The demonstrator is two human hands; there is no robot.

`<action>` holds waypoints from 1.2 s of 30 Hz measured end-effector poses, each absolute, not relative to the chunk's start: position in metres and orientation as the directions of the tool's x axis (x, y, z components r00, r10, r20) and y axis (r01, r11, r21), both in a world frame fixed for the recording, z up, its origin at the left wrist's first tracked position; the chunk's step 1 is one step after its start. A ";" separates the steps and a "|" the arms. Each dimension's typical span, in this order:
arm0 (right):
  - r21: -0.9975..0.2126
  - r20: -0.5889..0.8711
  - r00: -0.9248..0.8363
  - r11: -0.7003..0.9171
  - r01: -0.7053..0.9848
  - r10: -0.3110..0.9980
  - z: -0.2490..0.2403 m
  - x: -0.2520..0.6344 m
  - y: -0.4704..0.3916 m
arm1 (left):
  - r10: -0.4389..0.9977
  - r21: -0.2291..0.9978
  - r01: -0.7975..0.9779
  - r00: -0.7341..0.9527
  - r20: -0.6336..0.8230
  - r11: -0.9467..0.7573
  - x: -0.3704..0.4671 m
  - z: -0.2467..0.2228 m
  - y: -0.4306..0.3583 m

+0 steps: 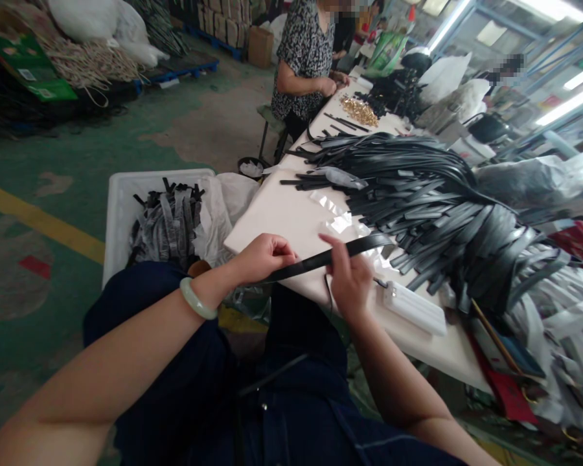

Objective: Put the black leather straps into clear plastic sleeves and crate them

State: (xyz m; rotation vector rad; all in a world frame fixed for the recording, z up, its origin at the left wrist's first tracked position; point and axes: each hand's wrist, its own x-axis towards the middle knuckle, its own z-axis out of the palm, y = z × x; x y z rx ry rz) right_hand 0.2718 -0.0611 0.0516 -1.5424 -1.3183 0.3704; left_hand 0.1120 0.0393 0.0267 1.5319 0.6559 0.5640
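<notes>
A long black strap (pixel 315 261) runs between my two hands above the near edge of the pale table (pixel 267 210). My left hand (pixel 266 257), with a light bangle on the wrist, pinches it near its left end. Farther along, my right hand (pixel 350 279) holds the strap with curled fingers while the index finger points up and left. Beyond my right hand the strap curves away to the right. A large pile of similar black straps (pixel 418 188) covers the table behind it. Crumpled shiny white film pieces (pixel 341 223) lie just past the held strap.
On my left stands a white bin (pixel 111 233) with wrapped dark straps inside. A white power-bank-like box (pixel 412 309) sits right of my right hand. Another person (pixel 304 65) works farther up the table near gold-coloured small parts (pixel 359 111). Plastic-covered bundles (pixel 529 184) crowd the right side.
</notes>
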 end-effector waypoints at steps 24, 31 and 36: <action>-0.991 0.117 0.396 0.078 0.112 0.911 0.021 0.282 -0.031 | 0.641 0.976 0.199 0.738 -0.210 0.091 0.113 0.007 0.050; -0.993 0.117 0.415 0.101 0.061 0.902 0.025 0.283 -0.033 | 0.624 0.980 0.196 0.768 -0.141 -0.020 0.113 0.011 0.053; -0.992 0.123 0.387 0.098 0.083 0.914 0.025 0.277 -0.038 | 0.651 0.962 0.249 0.750 -0.116 -0.116 0.119 0.011 0.049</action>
